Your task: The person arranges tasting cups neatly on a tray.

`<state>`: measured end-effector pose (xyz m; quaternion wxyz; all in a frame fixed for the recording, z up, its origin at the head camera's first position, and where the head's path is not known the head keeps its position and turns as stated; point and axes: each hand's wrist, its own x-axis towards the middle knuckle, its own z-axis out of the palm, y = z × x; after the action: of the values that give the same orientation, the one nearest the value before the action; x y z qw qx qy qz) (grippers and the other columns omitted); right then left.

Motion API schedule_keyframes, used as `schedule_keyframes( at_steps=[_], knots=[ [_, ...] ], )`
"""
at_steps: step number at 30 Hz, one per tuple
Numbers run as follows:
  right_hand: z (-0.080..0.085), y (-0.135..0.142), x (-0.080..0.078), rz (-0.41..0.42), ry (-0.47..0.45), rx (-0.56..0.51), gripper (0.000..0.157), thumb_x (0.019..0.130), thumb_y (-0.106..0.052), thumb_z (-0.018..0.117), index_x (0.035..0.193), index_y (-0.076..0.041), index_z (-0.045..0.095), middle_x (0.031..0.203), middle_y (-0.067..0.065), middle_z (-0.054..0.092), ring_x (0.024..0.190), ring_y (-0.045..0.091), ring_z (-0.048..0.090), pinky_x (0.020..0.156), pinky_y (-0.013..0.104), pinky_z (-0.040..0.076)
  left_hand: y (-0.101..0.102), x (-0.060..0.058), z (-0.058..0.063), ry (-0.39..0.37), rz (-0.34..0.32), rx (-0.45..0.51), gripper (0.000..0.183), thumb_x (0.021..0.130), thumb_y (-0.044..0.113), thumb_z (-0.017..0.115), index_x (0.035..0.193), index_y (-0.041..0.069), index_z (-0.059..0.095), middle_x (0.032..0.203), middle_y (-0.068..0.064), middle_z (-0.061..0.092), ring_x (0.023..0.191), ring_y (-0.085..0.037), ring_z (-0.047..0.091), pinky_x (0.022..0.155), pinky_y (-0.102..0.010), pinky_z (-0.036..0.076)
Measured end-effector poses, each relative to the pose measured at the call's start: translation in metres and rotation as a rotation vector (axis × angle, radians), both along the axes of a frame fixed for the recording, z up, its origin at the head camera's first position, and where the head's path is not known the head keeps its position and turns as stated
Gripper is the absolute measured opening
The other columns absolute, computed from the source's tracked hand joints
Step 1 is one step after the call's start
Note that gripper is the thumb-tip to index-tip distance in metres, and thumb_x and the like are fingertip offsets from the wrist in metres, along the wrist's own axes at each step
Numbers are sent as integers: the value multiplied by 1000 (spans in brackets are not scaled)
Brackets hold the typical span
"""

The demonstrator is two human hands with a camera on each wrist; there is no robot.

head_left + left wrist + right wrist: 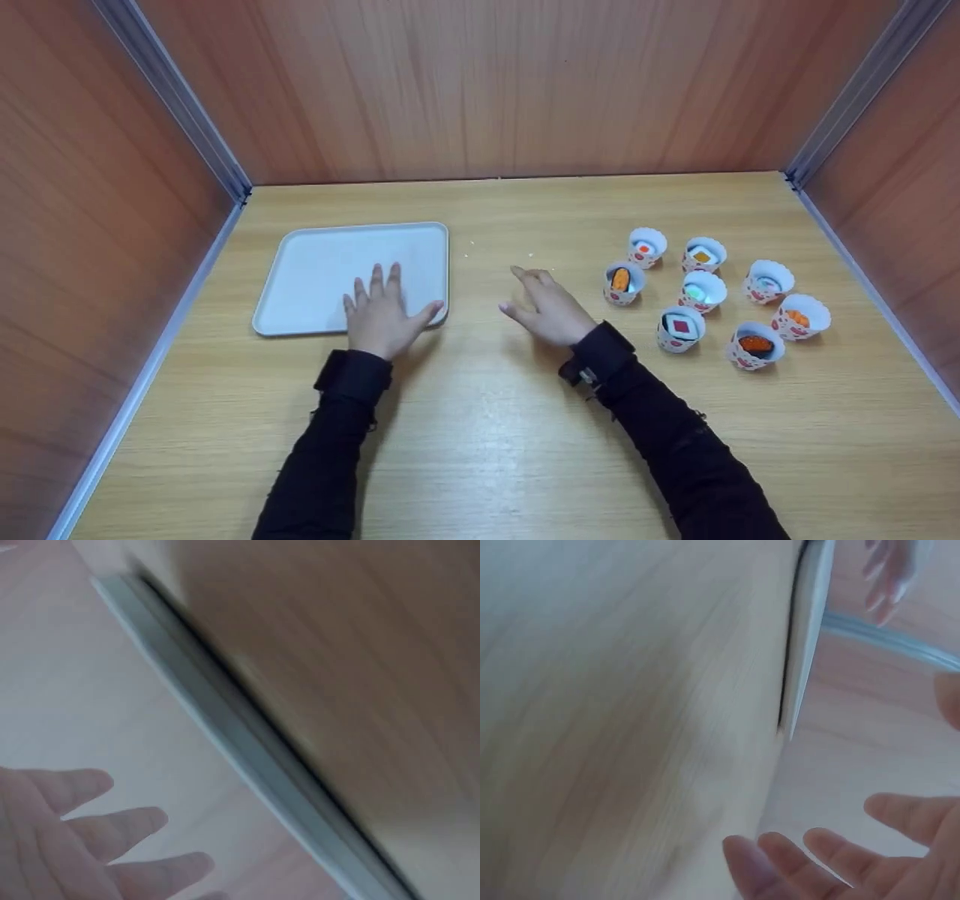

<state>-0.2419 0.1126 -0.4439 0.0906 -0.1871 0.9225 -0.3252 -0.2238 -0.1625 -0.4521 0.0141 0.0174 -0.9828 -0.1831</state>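
Observation:
A white rectangular tray [315,270] lies on the table's left side. My left hand [381,322] is over its near right part, fingers spread and straight; the left wrist view shows these fingers [120,829] apart from the tray's raised rim [225,746]. To the right of the tray, my right hand [553,311] is over bare tabletop with its fingers extended and nothing in its grasp. In the right wrist view its fingers [840,851] are loosely spread, and the tray edge [807,637] shows beyond. Closest to this hand is a patterned paper cup [621,296] holding an orange-topped, sushi-like piece.
Several more paper cups stand in a cluster at right, including one with a red square [677,341] and one with an orange-red topping [744,358]. Small white specks [531,255] dot the table. Wooden panels [480,90] enclose the back and sides.

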Motion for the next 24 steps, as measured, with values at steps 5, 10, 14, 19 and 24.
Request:
schedule_keyframes(
  at_steps=[5,10,14,19,24],
  knots=[
    [5,-22,-4,-12,-90,-164,68,97,-40,56,152,-10,31,147,19,42,123,33,55,101,47,47,-29,-5,3,-48,45,45,106,84,76,47,156,5,14,160,-28,10,143,-58,8,114,-70,4],
    [3,-46,-10,-69,-202,-317,62,97,-32,58,148,-5,38,141,19,50,107,28,61,87,37,54,-64,-8,9,-69,100,18,109,84,75,47,155,-1,13,157,-34,10,140,-61,11,114,-69,10],
    [-5,-64,-18,-140,-305,-418,59,97,-26,59,147,-3,39,137,18,51,97,27,64,77,31,58,-91,-8,12,-85,170,-8,111,83,72,52,154,-3,11,155,-37,12,137,-62,19,112,-68,20],
    [-14,-82,-24,-216,-395,-486,59,97,-21,59,147,1,37,134,19,52,104,26,64,79,28,58,-120,-5,10,-129,279,-13,111,84,67,57,153,-5,10,154,-39,10,136,-62,21,108,-69,26],
    [-16,-94,-26,-227,-437,-510,64,96,-19,60,148,5,32,134,22,53,105,29,66,82,29,58,-140,-7,7,-194,340,56,110,86,64,55,151,-11,8,152,-41,10,135,-62,21,107,-68,28]
  ],
)
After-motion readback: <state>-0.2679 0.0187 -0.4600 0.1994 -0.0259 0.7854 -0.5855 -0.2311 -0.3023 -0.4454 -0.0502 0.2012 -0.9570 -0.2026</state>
